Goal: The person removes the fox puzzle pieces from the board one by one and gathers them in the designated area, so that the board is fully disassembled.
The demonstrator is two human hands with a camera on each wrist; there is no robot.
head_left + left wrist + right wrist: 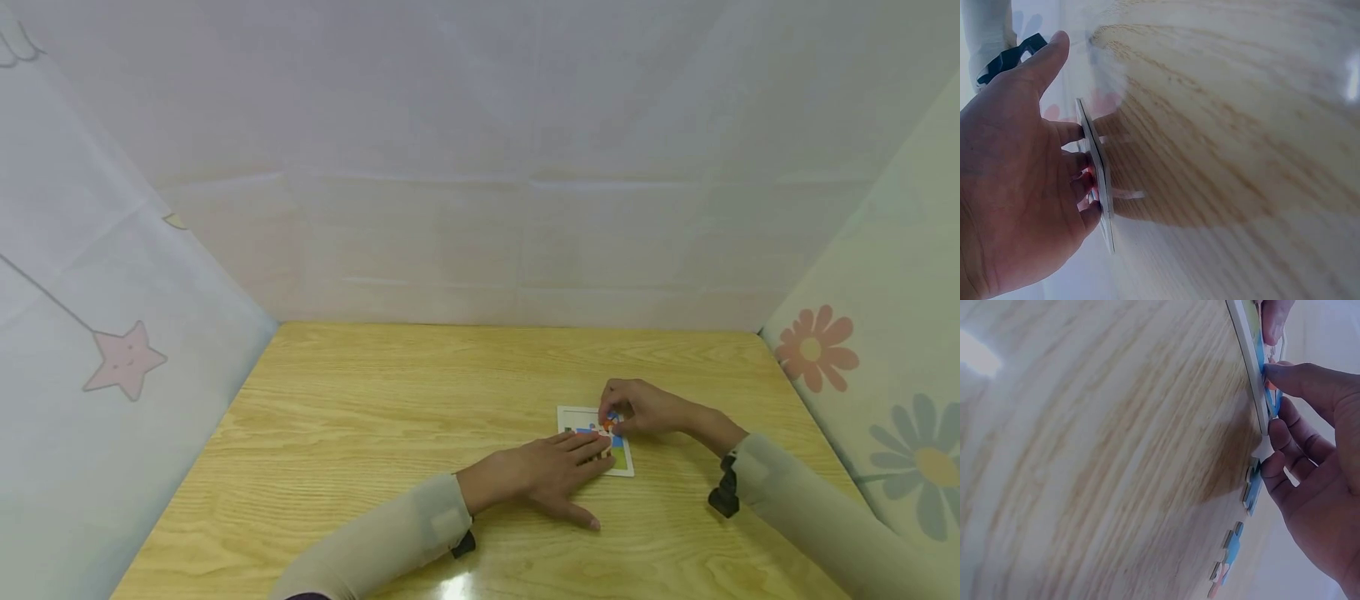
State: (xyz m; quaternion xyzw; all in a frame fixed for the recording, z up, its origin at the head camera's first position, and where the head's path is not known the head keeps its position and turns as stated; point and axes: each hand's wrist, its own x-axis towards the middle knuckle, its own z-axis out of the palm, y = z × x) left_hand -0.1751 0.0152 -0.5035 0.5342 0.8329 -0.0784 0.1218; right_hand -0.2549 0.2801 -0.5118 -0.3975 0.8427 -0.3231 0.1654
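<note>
A small jigsaw puzzle board (625, 468) with a white border lies on the table, right of the middle. My left hand (551, 475) rests on it, fingers spread fairly straight over the picture, thumb out on the wood. In the left wrist view the fingertips touch the face of the board (1102, 169), seen nearly edge-on. At the far right corner my right hand (645, 408) pinches a blue and orange puzzle piece (1274, 400) between thumb and fingers, against the board. The fingers partly cover that piece, so whether it is seated cannot be told.
Two loose puzzle pieces lie on the wood by the right hand in the right wrist view: a blue one (1252, 487) and another with blue and orange (1227, 555). The wooden table (360, 400) is enclosed by hanging cloth (487, 233) at the back and sides.
</note>
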